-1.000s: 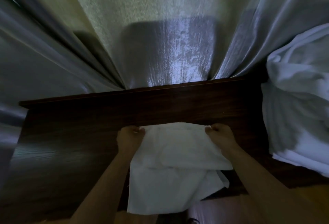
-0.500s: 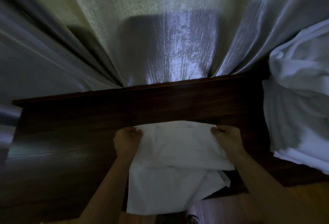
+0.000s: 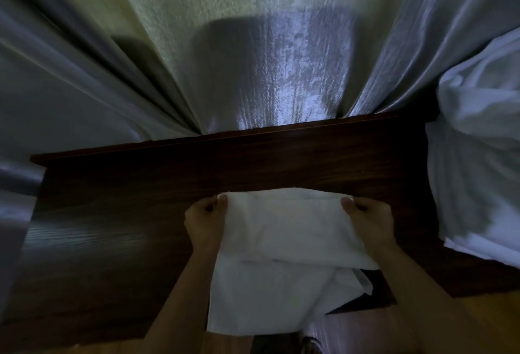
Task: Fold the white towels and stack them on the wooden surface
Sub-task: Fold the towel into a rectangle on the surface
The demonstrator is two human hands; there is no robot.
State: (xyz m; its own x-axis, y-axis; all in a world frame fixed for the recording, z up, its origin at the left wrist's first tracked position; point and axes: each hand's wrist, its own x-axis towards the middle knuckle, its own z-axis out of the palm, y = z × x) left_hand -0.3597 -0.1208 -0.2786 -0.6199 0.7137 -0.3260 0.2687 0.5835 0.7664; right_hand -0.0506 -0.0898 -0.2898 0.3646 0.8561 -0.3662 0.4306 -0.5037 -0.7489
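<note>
A white towel (image 3: 284, 243) lies partly folded on the dark wooden surface (image 3: 118, 241), its near end hanging over the front edge. My left hand (image 3: 205, 221) pinches the towel's far left corner. My right hand (image 3: 368, 221) pinches the far right corner. The upper layer is stretched between both hands over the lower layer. A heap of more white towels (image 3: 478, 156) sits on the right end of the surface.
Shiny grey curtains (image 3: 267, 58) hang right behind the wooden surface and along its left side. A strip of lighter wooden floor (image 3: 478, 314) shows at the bottom right.
Both hands have drawn the towel's far edge slightly toward me and spread a little wider apart. The grip on both corners is unchanged.
</note>
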